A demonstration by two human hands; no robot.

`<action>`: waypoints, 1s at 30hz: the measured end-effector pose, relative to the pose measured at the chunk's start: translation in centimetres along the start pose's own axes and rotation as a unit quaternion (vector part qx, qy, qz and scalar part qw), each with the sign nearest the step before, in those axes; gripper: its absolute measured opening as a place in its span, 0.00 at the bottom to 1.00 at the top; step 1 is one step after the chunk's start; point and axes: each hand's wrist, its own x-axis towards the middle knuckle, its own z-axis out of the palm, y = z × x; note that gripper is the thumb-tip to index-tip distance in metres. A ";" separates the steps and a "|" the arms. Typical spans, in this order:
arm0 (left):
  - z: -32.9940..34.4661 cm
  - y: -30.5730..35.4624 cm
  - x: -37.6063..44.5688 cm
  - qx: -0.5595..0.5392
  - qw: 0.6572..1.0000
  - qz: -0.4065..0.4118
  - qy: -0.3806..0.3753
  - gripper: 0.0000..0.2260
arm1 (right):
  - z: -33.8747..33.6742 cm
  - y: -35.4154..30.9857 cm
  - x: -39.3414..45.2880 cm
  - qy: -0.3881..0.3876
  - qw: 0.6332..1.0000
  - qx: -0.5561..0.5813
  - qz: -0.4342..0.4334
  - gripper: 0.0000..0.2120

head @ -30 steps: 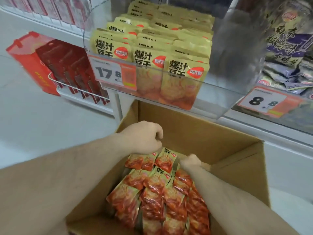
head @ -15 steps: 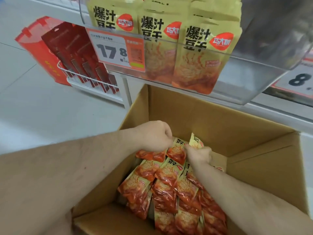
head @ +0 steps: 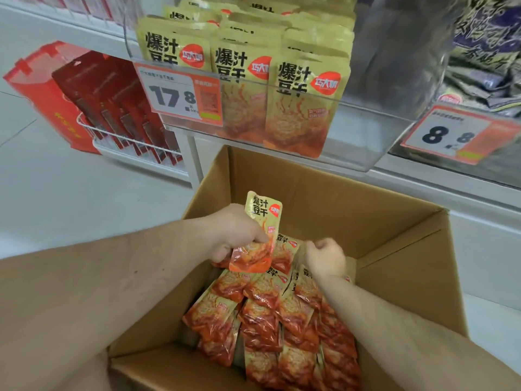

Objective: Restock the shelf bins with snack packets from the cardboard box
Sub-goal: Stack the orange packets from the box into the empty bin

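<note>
Moved: since half a second ago the left hand [head: 239, 235] has lifted one packet [head: 258, 235] clear of the pile; the right hand [head: 325, 258] has let go of it
Progress: early to middling, I judge; the bin [head: 375, 131] holds yellow packs on its left, its right side looks bare, and the box [head: 394, 221] is well stocked
Left hand: fingers curled round the packet's lower half, held upright above the box's far left
Right hand: loosely curled, holding nothing, just right of the packet
</note>
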 end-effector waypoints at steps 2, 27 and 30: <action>0.3 -0.1 0.1 0.036 0.999 0.012 -0.013 0.12 | -0.7 3.2 2.7 -0.035 0.980 -0.156 0.120 0.25; 0.7 1.2 -2.9 -0.113 0.992 -0.011 -0.061 0.13 | -6.2 -6.2 -10.3 -0.138 0.980 0.122 -0.069 0.56; 1.4 1.8 -4.2 -0.181 0.978 0.035 -0.093 0.14 | -8.1 -8.2 -13.3 -0.107 0.984 0.095 -0.110 0.54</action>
